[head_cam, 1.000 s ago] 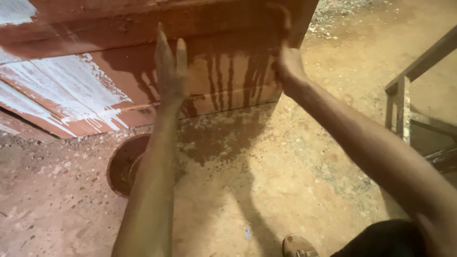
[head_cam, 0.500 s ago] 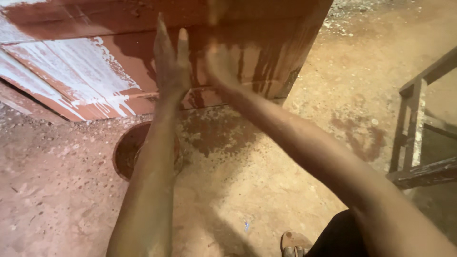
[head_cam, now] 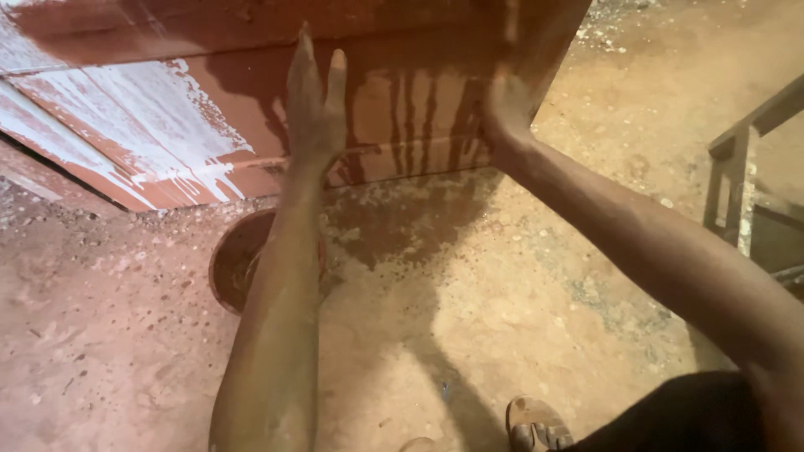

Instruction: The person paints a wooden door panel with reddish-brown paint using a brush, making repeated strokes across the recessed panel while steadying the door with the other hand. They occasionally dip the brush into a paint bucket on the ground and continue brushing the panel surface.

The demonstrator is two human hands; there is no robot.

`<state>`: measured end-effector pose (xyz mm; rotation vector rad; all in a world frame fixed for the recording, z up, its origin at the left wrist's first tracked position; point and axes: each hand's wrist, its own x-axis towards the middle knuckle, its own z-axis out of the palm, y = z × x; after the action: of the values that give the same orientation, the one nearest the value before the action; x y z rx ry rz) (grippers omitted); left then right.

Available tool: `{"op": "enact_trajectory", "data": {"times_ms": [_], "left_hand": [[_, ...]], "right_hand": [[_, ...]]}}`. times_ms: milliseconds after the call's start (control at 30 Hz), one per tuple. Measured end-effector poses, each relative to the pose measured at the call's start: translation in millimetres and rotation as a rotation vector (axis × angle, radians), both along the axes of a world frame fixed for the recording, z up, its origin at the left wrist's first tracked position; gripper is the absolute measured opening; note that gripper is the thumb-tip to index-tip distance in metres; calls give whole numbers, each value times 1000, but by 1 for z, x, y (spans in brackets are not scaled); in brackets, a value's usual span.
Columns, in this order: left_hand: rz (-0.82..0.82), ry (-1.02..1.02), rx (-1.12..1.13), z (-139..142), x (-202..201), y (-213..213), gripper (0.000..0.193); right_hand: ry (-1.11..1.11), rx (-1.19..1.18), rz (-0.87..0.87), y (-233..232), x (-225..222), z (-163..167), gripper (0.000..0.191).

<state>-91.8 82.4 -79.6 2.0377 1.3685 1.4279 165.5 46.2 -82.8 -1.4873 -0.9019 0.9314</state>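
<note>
Ground [head_cam: 469,335] of packed reddish dirt fills the lower view, gritty and speckled. Big red-brown wooden panel [head_cam: 402,92] with white paint smears and dark drip streaks stands tilted across the top, lower edge near the dirt. Grey wooden frame [head_cam: 737,167] stands at right, apart from the panel. Round rusty-brown bowl [head_cam: 239,268] sits on the dirt below the panel, partly hidden by the left forearm. Left hand [head_cam: 314,109] lies flat on the panel face, fingers straight, grip spread, clamping nothing. Right hand [head_cam: 507,105] presses the panel near its right corner; its grip is blurred, cannot tell. Sandalled foot [head_cam: 536,423] at the bottom edge.
</note>
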Motion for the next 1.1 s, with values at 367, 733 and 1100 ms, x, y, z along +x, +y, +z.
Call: {"op": "enact_trajectory", "data": {"times_ms": [367, 733, 1100], "left_hand": [[27, -63, 30, 1, -7, -2, 78], [194, -122, 32, -9, -64, -6, 63], [-5, -256, -10, -11, -49, 5, 58]], "right_hand": [[33, 8, 105, 19, -56, 10, 52], [-108, 27, 412, 11, -173, 26, 44], [16, 10, 161, 15, -13, -1, 63]]}}
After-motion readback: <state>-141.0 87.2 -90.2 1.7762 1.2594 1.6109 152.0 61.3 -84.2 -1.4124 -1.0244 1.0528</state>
